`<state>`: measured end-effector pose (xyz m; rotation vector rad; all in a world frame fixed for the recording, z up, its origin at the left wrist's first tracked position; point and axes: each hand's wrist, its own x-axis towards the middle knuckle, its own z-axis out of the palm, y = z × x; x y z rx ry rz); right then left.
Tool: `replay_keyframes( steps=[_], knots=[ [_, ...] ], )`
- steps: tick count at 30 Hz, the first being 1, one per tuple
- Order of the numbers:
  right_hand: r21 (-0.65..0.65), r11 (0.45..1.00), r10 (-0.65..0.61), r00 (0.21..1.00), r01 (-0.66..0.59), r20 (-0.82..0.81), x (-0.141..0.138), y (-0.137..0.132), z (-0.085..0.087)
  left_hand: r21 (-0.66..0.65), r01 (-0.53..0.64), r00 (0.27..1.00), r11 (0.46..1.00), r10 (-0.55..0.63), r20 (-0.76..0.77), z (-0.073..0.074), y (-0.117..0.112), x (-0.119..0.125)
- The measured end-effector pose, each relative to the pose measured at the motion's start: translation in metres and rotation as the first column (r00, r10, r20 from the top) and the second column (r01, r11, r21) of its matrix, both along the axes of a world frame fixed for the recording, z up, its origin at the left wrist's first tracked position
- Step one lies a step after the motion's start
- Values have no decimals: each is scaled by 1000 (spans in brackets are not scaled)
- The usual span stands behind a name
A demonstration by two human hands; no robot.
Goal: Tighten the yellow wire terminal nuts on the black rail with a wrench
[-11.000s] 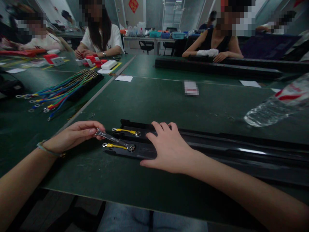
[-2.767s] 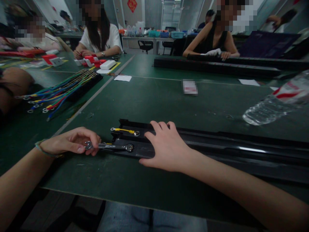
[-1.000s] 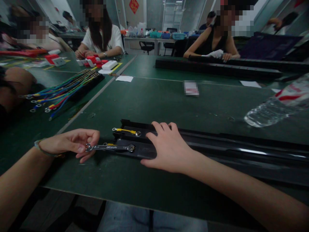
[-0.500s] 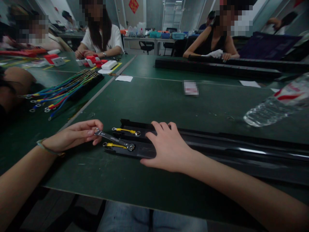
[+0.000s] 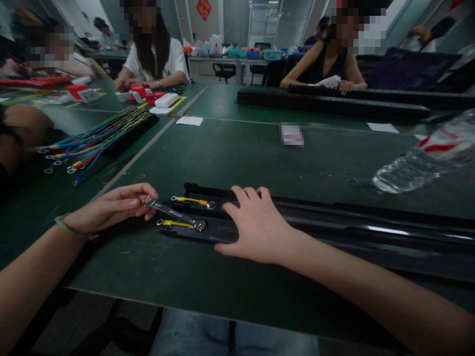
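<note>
My left hand (image 5: pixel 118 203) pinches one end of a silver combination wrench (image 5: pixel 171 212). The wrench's ring end sits around a nut (image 5: pixel 202 226) at the near side of a long black channel (image 5: pixel 326 217). A short yellow wire with a ring terminal (image 5: pixel 178 224) runs from under that nut past the channel's end. Beside it, another yellow wire (image 5: pixel 191 200) is fastened at a second nut (image 5: pixel 210 205). My right hand (image 5: pixel 260 225) spans the channel from above, thumb at its near edge and fingers over the far part, gripping it against the green table.
A bundle of coloured wires with ring terminals (image 5: pixel 107 131) lies at the left. A tilted-looking water bottle (image 5: pixel 419 153) stands at the right. Other black channels (image 5: pixel 330 104) and white paper pieces (image 5: pixel 189 120) lie farther back. Co-workers sit across the table (image 5: pixel 230 158).
My left hand and the wrench's held end have shifted very slightly left. The ring end remains on the same nut, and my right hand keeps its place on the channel.
</note>
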<state>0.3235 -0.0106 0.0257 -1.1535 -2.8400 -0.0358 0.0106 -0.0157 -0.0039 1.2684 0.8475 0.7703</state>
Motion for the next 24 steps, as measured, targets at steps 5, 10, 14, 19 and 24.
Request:
replay_keyframes(
  steps=[5, 10, 14, 19, 24],
  knots=[
    [-8, 1000, 6, 1000, -6, 0, 0, 0, 0, 14, 143, 990, 990, -143, 0, 5, -1, 2],
    [0, 1000, 12, 1000, -12, -23, 1, 0, 0, -55, 282, 959, 958, -282, -3, 8, -4, 4],
    [6, 1000, 18, 999, -18, -36, 1, 0, 0, -86, 348, 936, 934, -351, -24, 10, -7, 4],
    [9, 1000, 15, 1000, -15, -27, 1, 0, -1, -63, 284, 953, 957, -289, -94, 10, -8, -2],
    [22, 1000, 14, 1000, -13, -20, 1, 1, -2, 55, -114, 986, 992, 120, -117, 15, -17, 17]
  ],
)
